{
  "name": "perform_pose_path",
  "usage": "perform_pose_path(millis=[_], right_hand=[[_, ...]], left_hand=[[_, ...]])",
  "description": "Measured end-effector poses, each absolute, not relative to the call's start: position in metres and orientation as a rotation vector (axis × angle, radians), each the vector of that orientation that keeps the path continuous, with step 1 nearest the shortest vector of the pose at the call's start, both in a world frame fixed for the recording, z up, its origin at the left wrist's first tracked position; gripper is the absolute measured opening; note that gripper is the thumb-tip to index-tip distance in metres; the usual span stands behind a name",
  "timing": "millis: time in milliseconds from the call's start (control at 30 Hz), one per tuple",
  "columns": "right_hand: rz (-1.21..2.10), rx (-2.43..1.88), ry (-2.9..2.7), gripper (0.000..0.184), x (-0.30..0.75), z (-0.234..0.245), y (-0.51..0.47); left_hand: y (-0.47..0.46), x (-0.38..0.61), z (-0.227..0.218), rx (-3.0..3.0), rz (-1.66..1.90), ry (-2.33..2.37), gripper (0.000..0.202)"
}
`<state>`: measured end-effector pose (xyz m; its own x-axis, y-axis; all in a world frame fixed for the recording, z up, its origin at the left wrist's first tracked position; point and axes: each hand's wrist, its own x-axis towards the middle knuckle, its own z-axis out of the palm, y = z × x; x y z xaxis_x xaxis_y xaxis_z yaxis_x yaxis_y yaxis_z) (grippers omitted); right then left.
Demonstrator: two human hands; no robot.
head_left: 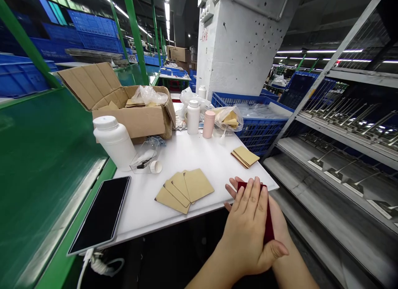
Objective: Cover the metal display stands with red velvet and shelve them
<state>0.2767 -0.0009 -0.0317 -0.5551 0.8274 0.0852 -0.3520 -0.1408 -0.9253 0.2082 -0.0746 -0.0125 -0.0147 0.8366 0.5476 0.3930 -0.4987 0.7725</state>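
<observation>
Left hand lies flat on top, fingers together, pressing a dark red rectangular card down onto the right hand beneath; right fingers stick out past the card's left side. Card's long axis runs away from the body, tilted slightly, just off the near edge of the white board. Small tan card stack lies just beyond; fanned tan cards sit further left.

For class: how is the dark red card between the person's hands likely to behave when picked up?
The dark red card is probably fairly stiff, since the part showing past the left hand looks flat, not drooping. Being thin, it is likely light. It might slip on a smooth surface, though its finish is hard to judge here.
</observation>
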Motion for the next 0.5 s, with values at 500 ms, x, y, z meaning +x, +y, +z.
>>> perform_pose_path(millis=[500], right_hand=[[1.914, -0.558, -0.904, 0.046, 0.323, -0.031, 0.055]], left_hand=[[-0.070, 0.227, -0.020, 1.907, 1.369, 1.173, 0.074]])
